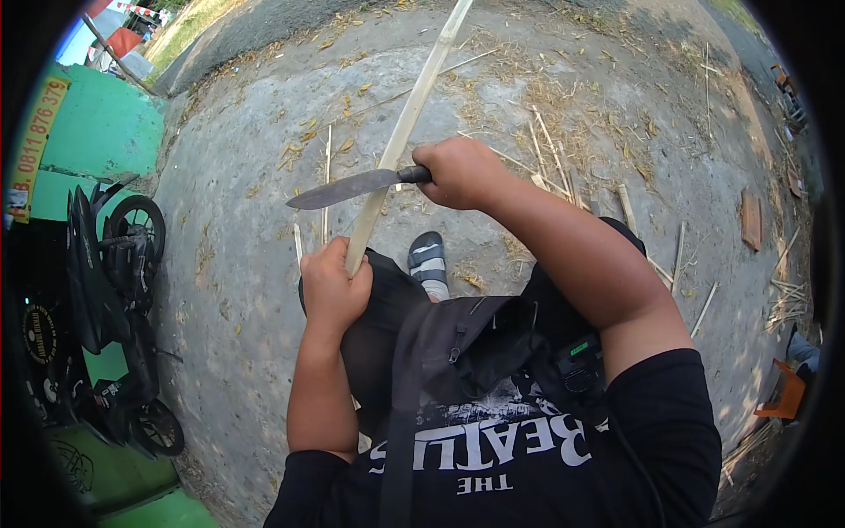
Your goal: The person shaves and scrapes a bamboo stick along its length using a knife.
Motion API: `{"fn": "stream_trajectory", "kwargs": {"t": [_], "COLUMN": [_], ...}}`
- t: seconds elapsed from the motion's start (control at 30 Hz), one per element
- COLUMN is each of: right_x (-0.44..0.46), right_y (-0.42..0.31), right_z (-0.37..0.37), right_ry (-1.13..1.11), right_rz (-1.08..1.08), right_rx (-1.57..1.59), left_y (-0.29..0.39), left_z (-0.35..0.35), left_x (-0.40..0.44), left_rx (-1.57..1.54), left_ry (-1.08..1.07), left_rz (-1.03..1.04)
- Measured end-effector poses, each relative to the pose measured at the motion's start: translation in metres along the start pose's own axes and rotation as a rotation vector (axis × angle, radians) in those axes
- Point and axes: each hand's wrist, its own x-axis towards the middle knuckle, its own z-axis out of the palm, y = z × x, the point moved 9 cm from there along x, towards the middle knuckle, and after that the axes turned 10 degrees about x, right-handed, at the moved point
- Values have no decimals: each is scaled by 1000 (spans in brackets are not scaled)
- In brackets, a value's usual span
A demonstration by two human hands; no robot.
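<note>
The left hand (337, 289), between eight and nine o'clock from the view's centre, was wrapped round the near end of a pale bamboo strip (406, 119) that ran off between twelve and one o'clock, while the right hand (462, 172), near one o'clock, was curled tightly around the handle of a broad-bladed knife (339, 191) whose tip pointed toward nine. The knife crossed the strip, so the step looked like shaving or trimming, though whether its edge was biting could not be told. Another stroke seemed to call for a steady left grip, fingers kept clear.
</note>
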Motion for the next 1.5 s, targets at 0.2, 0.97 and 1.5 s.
{"fn": "stream_trajectory", "kwargs": {"t": [0.2,0.97,1.5], "right_x": [5,3,10], "right_y": [18,22,21], "right_z": [-8,-4,-10], "right_ry": [99,46,30], "right_rz": [-3,67,39], "right_rx": [43,17,-39], "left_y": [4,-29,-18], "left_z": [0,6,3], "left_x": [3,-3,0], "left_rx": [43,-159,-107], "left_ry": [23,-57,3], "left_rz": [57,-341,-212]}}
